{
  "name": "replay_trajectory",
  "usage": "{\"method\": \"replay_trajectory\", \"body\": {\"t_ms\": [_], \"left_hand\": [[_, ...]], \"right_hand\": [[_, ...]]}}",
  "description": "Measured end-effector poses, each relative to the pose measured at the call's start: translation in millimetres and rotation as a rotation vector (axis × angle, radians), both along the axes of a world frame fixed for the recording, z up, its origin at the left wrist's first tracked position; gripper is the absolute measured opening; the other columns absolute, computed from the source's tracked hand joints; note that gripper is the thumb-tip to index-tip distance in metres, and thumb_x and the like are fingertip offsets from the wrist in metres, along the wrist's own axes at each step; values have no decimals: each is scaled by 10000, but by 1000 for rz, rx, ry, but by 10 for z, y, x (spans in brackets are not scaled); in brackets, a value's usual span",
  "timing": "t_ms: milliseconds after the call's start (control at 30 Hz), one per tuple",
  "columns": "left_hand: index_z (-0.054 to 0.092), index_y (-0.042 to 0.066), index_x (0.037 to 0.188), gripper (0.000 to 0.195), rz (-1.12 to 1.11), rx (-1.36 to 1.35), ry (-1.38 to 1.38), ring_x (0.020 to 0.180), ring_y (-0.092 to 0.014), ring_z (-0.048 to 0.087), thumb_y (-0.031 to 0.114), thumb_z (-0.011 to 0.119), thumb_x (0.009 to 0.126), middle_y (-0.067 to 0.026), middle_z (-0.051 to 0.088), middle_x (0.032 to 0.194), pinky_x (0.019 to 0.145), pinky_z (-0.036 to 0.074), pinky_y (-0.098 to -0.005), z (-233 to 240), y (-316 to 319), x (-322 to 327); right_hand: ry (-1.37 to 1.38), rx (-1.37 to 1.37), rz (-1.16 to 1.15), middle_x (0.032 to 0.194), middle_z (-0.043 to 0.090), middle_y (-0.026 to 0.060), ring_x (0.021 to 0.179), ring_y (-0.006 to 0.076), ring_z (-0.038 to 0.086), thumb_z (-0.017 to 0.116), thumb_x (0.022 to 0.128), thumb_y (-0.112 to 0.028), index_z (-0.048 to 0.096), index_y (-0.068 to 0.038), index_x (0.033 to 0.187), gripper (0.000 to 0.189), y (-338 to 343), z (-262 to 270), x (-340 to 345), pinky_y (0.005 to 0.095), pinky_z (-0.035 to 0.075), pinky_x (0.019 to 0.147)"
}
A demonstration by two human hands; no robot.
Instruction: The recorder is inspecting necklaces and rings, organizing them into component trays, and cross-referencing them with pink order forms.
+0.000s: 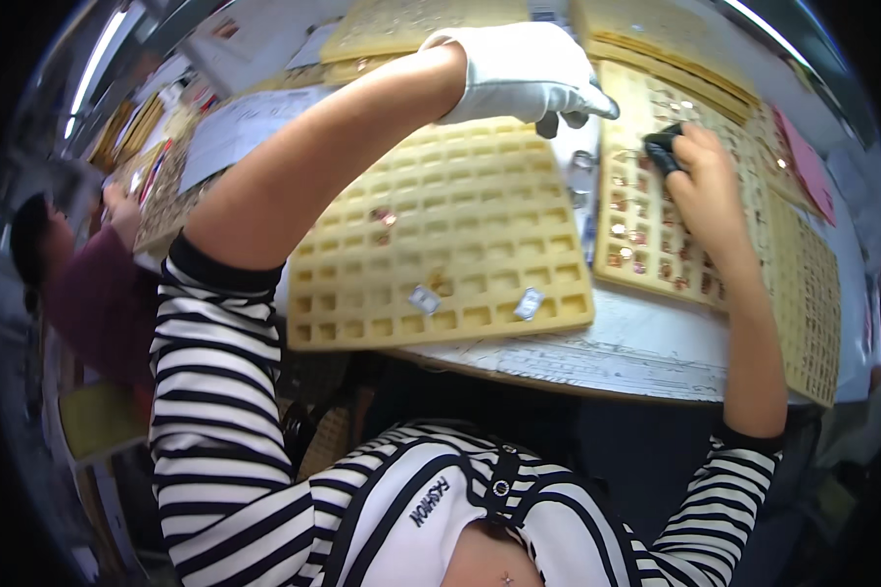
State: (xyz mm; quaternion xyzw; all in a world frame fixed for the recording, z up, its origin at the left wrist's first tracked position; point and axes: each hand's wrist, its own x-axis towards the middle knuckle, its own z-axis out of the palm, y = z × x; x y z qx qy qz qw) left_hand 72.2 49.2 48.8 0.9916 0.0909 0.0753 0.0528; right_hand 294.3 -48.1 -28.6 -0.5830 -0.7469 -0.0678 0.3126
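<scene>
My left hand [532, 77], in a white glove with grey fingertips, reaches over the far edge of a yellow compartment tray [440, 334]; whether it holds anything is unclear. This tray has mostly empty square pockets, a few pinkish metal pieces [383, 218] and two small written tags [425, 299]. My right hand [697, 158], with black coverings on its fingertips, is over a second yellow tray [661, 285] at the right. Small shiny rose-coloured jewellery pieces [637, 236] fill many of its pockets. The right fingertips are bent down and partly hidden, so a held piece cannot be made out.
More yellow trays [807, 293] lie at the right, with others stacked at the back [675, 55]. A pink sheet [805, 165] is at the far right. White papers [242, 125] lie at the left. A person in a purple top [103, 293] works at the far left.
</scene>
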Motion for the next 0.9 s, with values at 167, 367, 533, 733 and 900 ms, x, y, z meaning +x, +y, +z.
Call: {"method": "replay_trajectory", "body": {"t_ms": [167, 367, 533, 733, 900], "left_hand": [[612, 67, 1087, 335, -119, 489, 8, 877, -240, 607, 116, 576, 758, -131, 627, 1005, 752, 488, -318, -108, -59, -827], [590, 30, 1099, 314, 567, 36, 192, 925, -273, 586, 152, 592, 810, -136, 604, 1036, 798, 475, -333, -395, -686, -1517], [631, 50, 943, 184, 331, 369, 104, 791, -262, 601, 63, 520, 797, -113, 592, 803, 691, 498, -339, -497, -857, -1485], [625, 28, 850, 122, 351, 367, 221, 745, -252, 622, 36, 568, 743, -118, 618, 784, 665, 512, -340, -486, -825, -1386], [619, 28, 800, 88, 290, 254, 114, 693, -277, 623, 22, 573, 726, -124, 622, 758, 625, 513, -346, -530, -714, -1437]], "right_hand": [[71, -44, 19, 1040, 540, 190, 1017, 298, 495, 398, 641, 80, 550, 97, 919, 318, -14, 33, 75, 325, 369, 899], [103, 28, 43, 950, 535, 142, 890, 259, 508, 413, 673, 86, 579, 68, 921, 299, -48, 71, -122, 311, 400, 805], [142, 19, 60, 939, 541, 130, 875, 237, 519, 402, 659, 86, 584, 60, 930, 328, -47, 41, -194, 290, 410, 797], [161, -107, 17, 1172, 542, 170, 1143, 254, 476, 388, 675, 80, 578, 57, 1052, 422, -122, 143, -312, 288, 329, 979], [239, -73, 67, 1075, 574, 126, 1049, 205, 523, 371, 659, 94, 591, 53, 1041, 442, -135, 174, -321, 262, 361, 935]]}}
